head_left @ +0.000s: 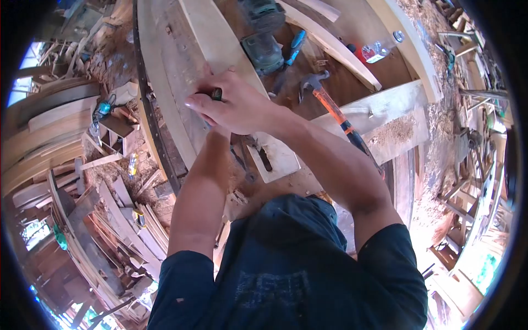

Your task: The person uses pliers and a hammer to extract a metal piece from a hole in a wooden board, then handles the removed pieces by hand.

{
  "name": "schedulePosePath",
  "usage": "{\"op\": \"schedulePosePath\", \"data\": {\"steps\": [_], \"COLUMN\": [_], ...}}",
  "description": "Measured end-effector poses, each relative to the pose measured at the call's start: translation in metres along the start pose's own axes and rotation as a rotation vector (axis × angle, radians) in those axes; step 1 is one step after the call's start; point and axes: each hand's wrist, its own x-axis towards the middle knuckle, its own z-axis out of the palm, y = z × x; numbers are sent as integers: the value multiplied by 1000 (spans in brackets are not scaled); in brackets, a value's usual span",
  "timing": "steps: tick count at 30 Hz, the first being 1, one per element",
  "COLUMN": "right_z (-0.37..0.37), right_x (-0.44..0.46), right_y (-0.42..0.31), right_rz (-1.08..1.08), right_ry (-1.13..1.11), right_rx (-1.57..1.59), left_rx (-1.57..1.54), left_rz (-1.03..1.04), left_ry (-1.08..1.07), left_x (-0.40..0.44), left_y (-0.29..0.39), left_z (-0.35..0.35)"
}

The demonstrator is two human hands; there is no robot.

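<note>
My right hand (236, 102) is closed, thumb and fingers curled together over a pale wooden board (209, 33). A small dark object (217, 94) shows between its thumb and fingers; its kind is unclear. Beneath it, my left hand (219, 130) is mostly covered, and its fingers are hidden. The board's near end (281, 165) has a dark, rough-edged slot. Left of that end lies a dark metal tool (242, 158), partly hidden. A claw hammer (335, 110) with an orange and black handle lies to the right of my right forearm.
A dark green power tool (263, 55) and a blue-handled tool (296, 47) lie beyond my hands. A clear bottle (379, 50) with a red label lies among curved wooden pieces (335, 47). Stacked timber (60, 126) is at left; sawdust (393, 132) covers a plank at right.
</note>
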Motion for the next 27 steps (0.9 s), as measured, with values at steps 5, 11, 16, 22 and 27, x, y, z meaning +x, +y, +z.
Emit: {"op": "schedulePosePath", "data": {"steps": [5,11,16,22,27], "right_z": [-24,0,-2,-25,-59], "right_x": [-34,-116,-105,-14,-19], "right_y": [11,-13,-15,2,35], "right_rz": [122,-107,-12,103,183], "right_ry": [509,889,618,69,13], "right_rx": [32,329,37,196,746], "left_rx": [26,451,306,-282,-23], "left_rz": [-17,202,151,-161,7], "left_ry": [42,106,114,-48,128], "left_x": [5,-1,1,3,-1], "left_y": [4,21,25,28,19], "left_z": [3,11,15,9,16]}}
